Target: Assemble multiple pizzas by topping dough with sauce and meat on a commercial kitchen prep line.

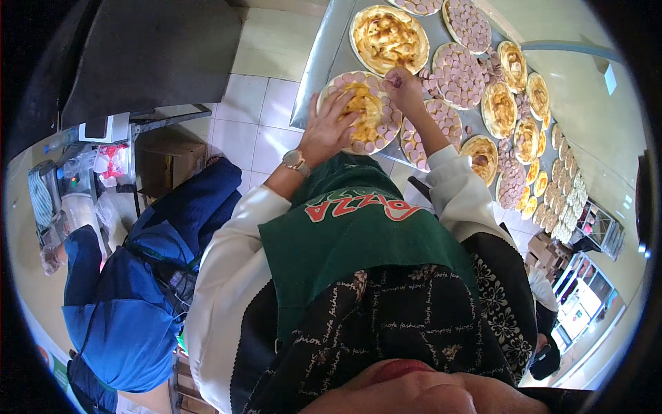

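Observation:
A round pizza [365, 110] lies at the near left edge of the metal table, with a ring of pink sausage slices around a golden-yellow middle. My left hand [331, 124], with a watch [296, 162] on its wrist, rests over the pizza's left side, fingers spread. At the pizza's upper right edge, my right hand [405, 90] is closed in a pinch; pink sausage slices seem to be at its fingertips, partly hidden. Just beyond it lies a yellow-topped pizza [389, 39]. A sausage-covered pizza [458, 76] and loose slices [491, 67] are to the right.
The metal table [338, 52] carries several more pizzas [499, 110] in rows toward the far right. At left, a person in blue [124, 303] stands by a shelf with bags and a cardboard box [172, 162]. A dark panel [152, 55] fills the upper left.

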The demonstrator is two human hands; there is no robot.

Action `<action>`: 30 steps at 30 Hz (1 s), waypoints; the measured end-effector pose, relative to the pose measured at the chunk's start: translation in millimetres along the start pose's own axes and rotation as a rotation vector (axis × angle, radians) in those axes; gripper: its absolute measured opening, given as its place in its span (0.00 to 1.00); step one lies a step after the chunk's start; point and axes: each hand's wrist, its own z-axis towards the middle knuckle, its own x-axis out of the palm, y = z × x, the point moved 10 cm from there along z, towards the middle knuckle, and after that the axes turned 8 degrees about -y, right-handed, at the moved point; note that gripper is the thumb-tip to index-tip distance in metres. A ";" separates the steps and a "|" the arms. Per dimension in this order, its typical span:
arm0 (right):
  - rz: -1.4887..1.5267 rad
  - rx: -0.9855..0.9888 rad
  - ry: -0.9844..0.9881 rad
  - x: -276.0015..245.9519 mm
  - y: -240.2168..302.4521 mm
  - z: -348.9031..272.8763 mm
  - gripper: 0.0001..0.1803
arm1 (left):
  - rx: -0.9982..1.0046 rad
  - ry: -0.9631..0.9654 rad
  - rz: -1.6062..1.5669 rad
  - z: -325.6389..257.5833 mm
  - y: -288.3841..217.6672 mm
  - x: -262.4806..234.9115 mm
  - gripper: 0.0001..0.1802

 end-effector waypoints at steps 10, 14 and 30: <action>-0.257 -0.044 -0.081 -14.8 32.2 -7.3 0.11 | 0.041 0.077 0.172 43.4 10.7 50.1 0.25; -0.200 0.013 -0.058 -8.1 18.4 -4.7 0.12 | 0.075 0.133 0.208 50.1 4.8 57.3 0.25; 0.404 0.154 0.111 6.3 4.3 -11.7 0.09 | 0.001 0.074 0.250 42.8 16.1 51.9 0.27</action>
